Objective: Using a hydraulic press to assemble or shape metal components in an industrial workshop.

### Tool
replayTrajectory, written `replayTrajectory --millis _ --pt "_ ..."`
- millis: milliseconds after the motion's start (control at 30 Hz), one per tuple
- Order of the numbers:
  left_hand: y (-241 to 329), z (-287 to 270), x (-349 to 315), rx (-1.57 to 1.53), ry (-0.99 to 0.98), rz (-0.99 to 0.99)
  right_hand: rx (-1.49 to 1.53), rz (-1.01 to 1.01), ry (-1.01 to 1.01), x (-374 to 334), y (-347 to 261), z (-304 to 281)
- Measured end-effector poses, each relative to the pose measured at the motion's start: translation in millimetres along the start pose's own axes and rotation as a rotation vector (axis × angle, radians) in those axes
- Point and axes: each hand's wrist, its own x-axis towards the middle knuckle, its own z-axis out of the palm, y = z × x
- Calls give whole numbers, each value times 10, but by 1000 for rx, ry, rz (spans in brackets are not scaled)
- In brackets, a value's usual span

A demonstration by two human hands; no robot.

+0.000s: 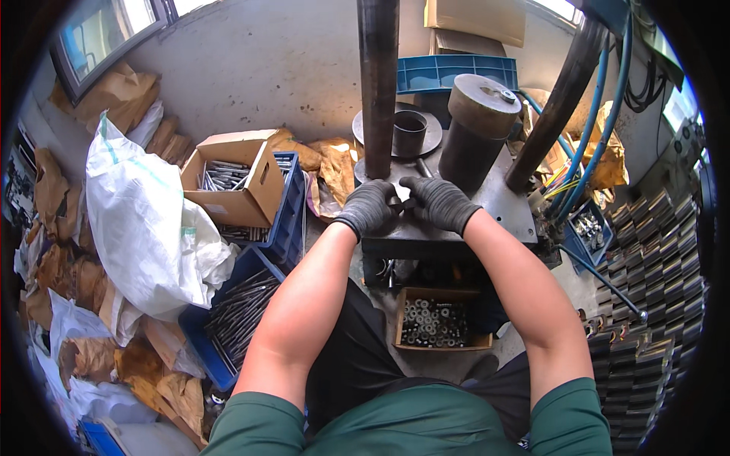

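In the head view, a cardboard box is holding metal rods and sitting over a blue crate. A second blue crate is carrying long dark rods. Under the worktop, a shallow box is holding rings and nuts; at the right, a small blue bin is holding shiny metal parts. The small dark piece is lying between the gloved hands, above the worktop's near edge, its long axis seemingly running left to right; which end is leading cannot be told. It is looking dark and plain, mostly covered by fingers. The left hand and right hand are both curling in, gripping it.
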Motion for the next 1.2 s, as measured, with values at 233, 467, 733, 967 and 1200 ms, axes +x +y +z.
replayTrajectory --millis 233,467,733,967,1200 --pt "81 -42 -20 13 -33 -105 10 60 87 -33 16 169" --pt "250 -110 -55 -474 143 -219 -37 225 96 -3 -7 157" --pt "87 -254 -313 -806 319 -50 -37 181 180 -212 -103 53" --pt "367 -198 -369 -694 295 29 82 115 118 -1820 -67 290" --pt "1122 -21 -410 -383 264 233 -343 661 -346 -3543 359 1384"
